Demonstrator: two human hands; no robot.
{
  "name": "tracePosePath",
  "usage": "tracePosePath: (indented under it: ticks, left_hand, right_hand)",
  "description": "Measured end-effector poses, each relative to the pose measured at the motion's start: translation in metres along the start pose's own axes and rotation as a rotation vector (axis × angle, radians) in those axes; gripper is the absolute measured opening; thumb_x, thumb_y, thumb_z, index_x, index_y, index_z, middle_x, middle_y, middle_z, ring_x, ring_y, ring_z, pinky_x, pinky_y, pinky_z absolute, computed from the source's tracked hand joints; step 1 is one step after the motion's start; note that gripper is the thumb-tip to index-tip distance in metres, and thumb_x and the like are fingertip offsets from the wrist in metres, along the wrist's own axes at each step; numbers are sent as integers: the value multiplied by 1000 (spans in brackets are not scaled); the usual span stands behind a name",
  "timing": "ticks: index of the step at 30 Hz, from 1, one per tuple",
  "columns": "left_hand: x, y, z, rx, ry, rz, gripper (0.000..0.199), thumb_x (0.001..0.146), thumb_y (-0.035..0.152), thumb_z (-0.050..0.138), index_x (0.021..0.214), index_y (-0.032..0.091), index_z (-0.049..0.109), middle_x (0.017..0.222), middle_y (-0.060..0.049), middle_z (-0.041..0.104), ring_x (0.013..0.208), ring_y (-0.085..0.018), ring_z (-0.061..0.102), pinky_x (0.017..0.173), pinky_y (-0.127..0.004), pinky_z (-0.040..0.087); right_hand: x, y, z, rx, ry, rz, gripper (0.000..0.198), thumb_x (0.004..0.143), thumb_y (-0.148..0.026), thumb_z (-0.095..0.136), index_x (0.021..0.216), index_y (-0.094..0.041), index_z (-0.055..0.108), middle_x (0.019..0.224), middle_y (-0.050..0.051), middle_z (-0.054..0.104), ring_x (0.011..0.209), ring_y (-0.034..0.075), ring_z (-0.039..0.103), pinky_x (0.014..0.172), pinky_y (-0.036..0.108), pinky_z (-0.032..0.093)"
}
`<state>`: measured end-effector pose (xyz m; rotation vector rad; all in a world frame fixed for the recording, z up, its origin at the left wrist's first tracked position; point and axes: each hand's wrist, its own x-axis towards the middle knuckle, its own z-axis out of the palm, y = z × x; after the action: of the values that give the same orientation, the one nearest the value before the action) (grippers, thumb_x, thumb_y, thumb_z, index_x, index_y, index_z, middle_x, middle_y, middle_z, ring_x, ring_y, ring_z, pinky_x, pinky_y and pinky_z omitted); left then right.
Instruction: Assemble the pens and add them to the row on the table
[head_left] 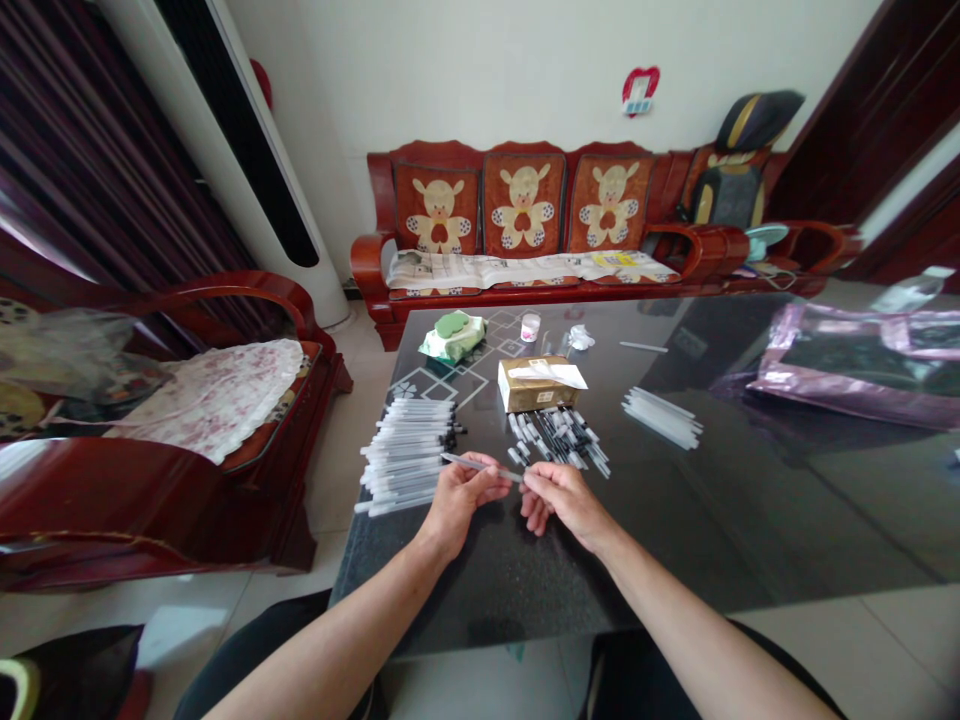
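My left hand (466, 492) is closed round a slim translucent pen (480, 464), which lies almost level just above the table's near part. At the pen's right end, the thumb and fingertips of my right hand (559, 497) pinch it; the exact part under those fingers is hidden. Beside my left hand lies a stack of pens (409, 448) with frosted barrels, some with black tips at the right. Just beyond my hands is a loose heap of black and clear pen caps (559, 436). Farther right, several frosted empty-looking tubes (661, 418) lie side by side.
On the dark glossy table (675, 540) stand a gold tissue box (544, 385), a green wipes pack (453, 338), a small white tub (529, 327) and crumpled tissue (580, 338). A pink-edged clear bag (862, 365) lies right. Wooden sofa (517, 285) behind, armchair (187, 480) left.
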<state>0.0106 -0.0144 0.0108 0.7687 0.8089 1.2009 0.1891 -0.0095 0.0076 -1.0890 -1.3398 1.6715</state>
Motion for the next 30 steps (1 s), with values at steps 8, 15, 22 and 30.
tracePosePath:
  ticks: [8,15,22,30]
  left_hand:
    - [-1,-1,0,-7,26,-3,28,68,32,75,83,13,61,79,-7,67,76,-19,66,73,-33,53]
    - [0,-2,-1,-13,6,0,25,71,29,72,85,12,60,79,-7,67,73,-18,66,71,-32,52]
    - [0,-3,-1,-14,12,3,26,71,30,73,85,13,60,78,-6,67,72,-17,66,71,-31,53]
    - [1,-2,-2,-8,19,-3,24,74,30,70,86,12,59,80,-7,67,74,-17,66,73,-31,53]
  right_hand:
    - [0,1,-2,-21,27,-12,34,77,-48,60,82,-14,56,60,2,65,45,14,61,39,21,46]
    - [0,2,0,-4,9,26,39,83,-52,50,80,-13,56,55,1,63,40,13,58,35,21,43]
    - [0,1,0,-31,4,-3,34,81,-48,55,80,-14,56,55,1,63,41,12,58,36,20,44]
    - [1,1,-1,7,17,12,37,85,-50,49,85,-13,55,57,2,63,42,14,59,36,21,44]
